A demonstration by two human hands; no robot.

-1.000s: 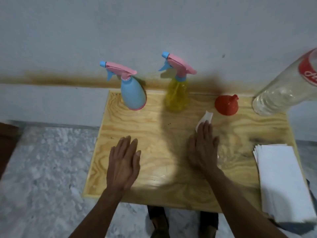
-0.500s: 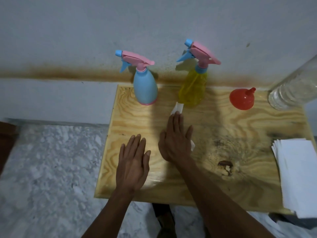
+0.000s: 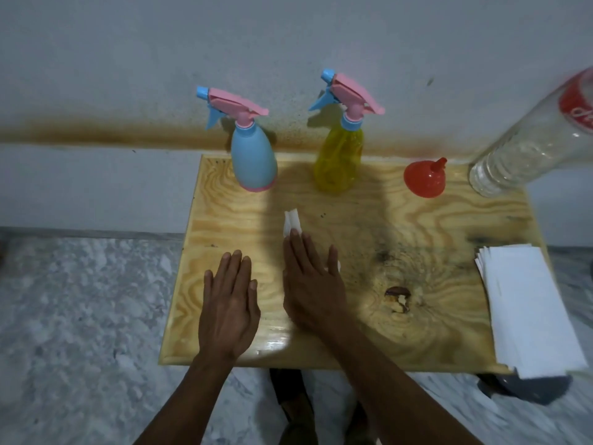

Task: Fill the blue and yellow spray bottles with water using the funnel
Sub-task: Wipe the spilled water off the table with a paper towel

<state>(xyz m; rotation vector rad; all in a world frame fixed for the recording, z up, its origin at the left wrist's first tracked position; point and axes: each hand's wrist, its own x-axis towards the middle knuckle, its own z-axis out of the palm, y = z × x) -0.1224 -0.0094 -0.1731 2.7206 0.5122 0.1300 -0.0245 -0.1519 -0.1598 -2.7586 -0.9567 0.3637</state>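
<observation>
Left hand (image 3: pixel 228 311) flat on table (image 3: pixel 433 335), fingers straight. Right hand (image 3: pixel 313 284) presses tissue (image 3: pixel 291 222) flat. Bottles (image 3: pixel 255 162) at back edge, funnel (image 3: pixel 424 180) near back right corner. Risk: wiping sweep topples capped bottles.

Two bare forearms, no sleeves, left grip (image 3: pixel 228 303), right grip (image 3: pixel 313 289)

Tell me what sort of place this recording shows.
Probably a plain room at home, not a lab or kitchen: a small plywood table stands against a stained, painted wall on a marble-patterned floor.
</observation>
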